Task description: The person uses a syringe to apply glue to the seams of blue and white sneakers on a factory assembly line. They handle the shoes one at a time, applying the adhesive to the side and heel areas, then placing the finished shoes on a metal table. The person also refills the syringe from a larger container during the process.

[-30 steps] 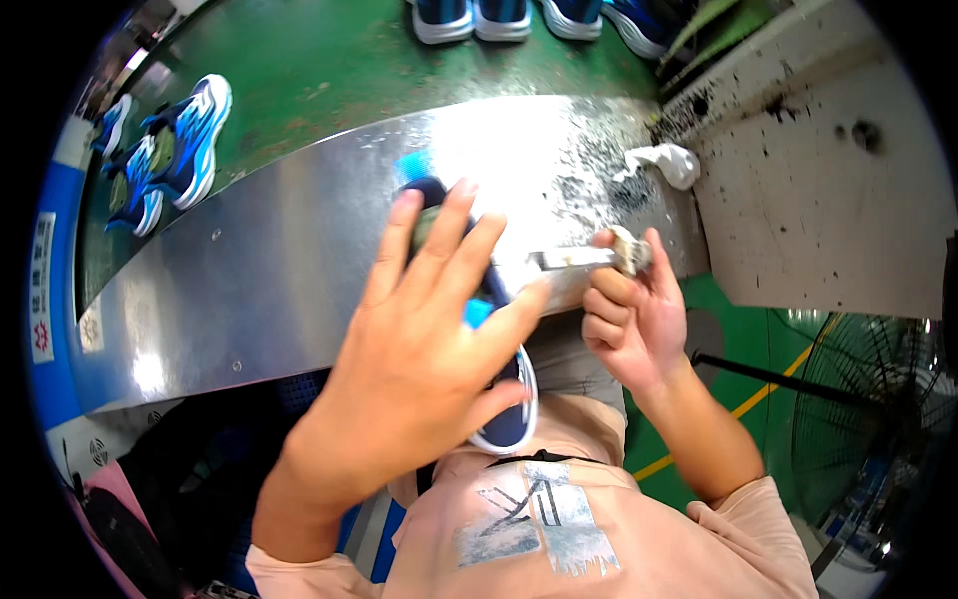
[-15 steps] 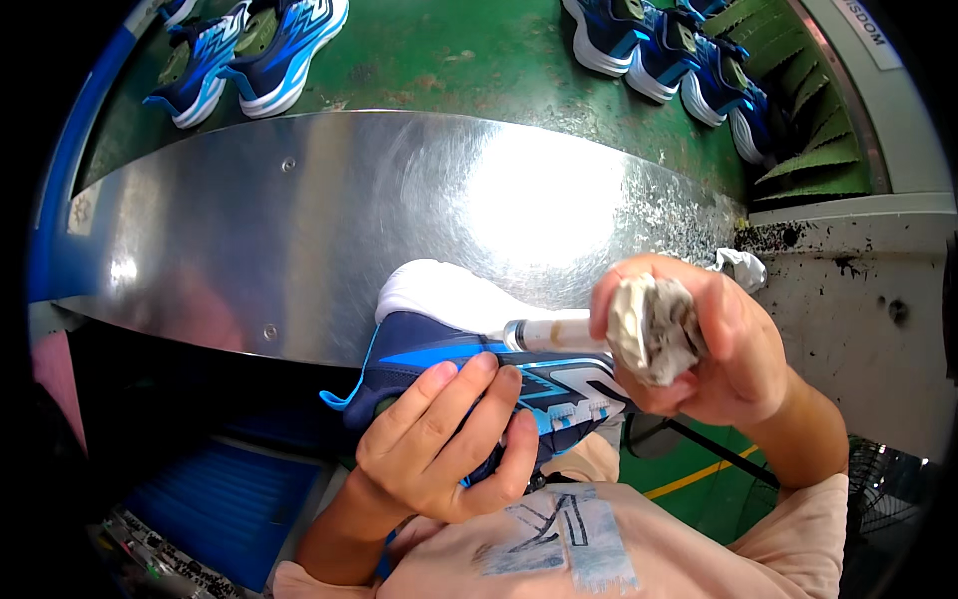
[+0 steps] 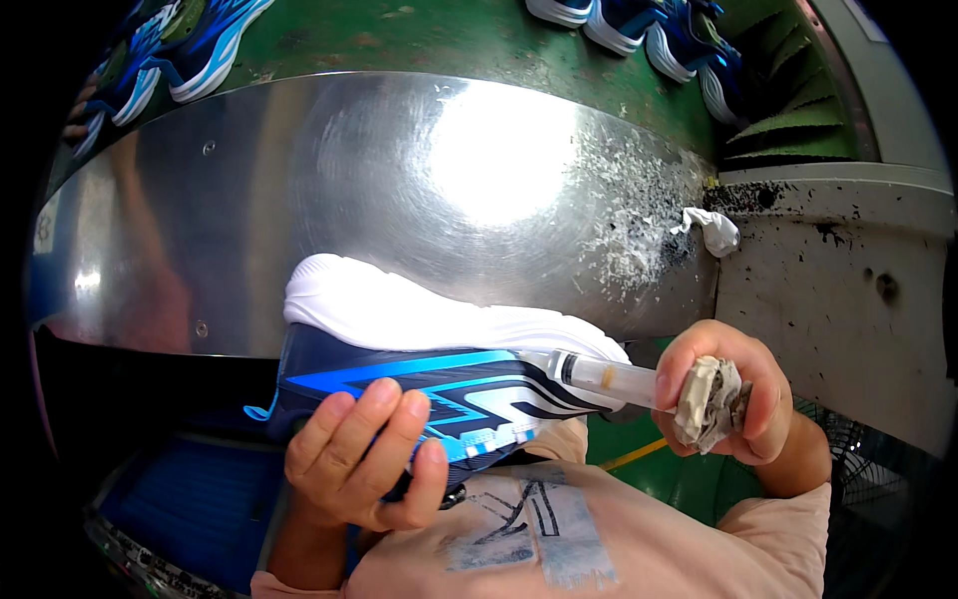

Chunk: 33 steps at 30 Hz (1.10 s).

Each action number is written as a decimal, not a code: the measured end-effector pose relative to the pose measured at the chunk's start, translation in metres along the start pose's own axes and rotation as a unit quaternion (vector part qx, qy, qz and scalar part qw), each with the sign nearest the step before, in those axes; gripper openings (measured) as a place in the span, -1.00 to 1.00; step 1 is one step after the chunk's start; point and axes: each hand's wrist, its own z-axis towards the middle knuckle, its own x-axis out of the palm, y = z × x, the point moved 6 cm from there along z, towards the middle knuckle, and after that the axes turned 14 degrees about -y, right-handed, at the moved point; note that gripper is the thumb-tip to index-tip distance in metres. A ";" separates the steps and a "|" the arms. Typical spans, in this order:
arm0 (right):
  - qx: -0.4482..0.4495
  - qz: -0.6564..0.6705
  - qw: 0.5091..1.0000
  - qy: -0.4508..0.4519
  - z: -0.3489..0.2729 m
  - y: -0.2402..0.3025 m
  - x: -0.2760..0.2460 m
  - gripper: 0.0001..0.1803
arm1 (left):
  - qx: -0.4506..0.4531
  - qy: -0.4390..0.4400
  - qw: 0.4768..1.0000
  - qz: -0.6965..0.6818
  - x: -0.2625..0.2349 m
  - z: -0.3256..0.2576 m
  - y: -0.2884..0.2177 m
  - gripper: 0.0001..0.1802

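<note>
Left hand: at 7 o'clock from the shoe; your fingers (image 3: 397, 424) close over its upper, the far side of the grip out of sight.
Navy shoe (image 3: 419, 371): centre, lying on its side; toe at 3 o'clock, white sole toward 12. Presumably turned so the sole seam faces you and the tool.
Syringe (image 3: 629, 382): tip at the seam, toward the toe; barrel points to 3 o'clock, likely kept low to run along that line.
Right hand (image 3: 766, 399): at 3 to 4 o'clock, clamped around the syringe's wadded rear end (image 3: 707, 404).
Steel counter (image 3: 369, 200): near edge passes behind the sole; contact cannot be told. Open room for you runs 9 to 12 o'clock.
White scrap (image 3: 717, 234): 2 o'clock, beside the pale panel (image 3: 828, 270), which bounds your right.
Other shoes: beyond the far edge, pairs at 11 (image 3: 215, 50) and a row at 1 (image 3: 614, 30).
</note>
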 end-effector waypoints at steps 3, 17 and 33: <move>-0.014 0.009 0.999 -0.032 -0.017 -0.005 -0.010 -0.14 | -0.005 0.003 1.000 0.003 0.000 0.002 0.000 -0.74; -0.141 0.298 0.939 -0.099 -0.056 -0.084 -0.046 -0.13 | 0.052 0.039 0.998 0.008 0.004 0.028 0.000 -0.51; -0.171 0.256 0.938 -0.158 -0.066 -0.089 -0.044 -0.18 | 0.029 0.078 0.996 -0.010 0.023 0.073 -0.006 -0.34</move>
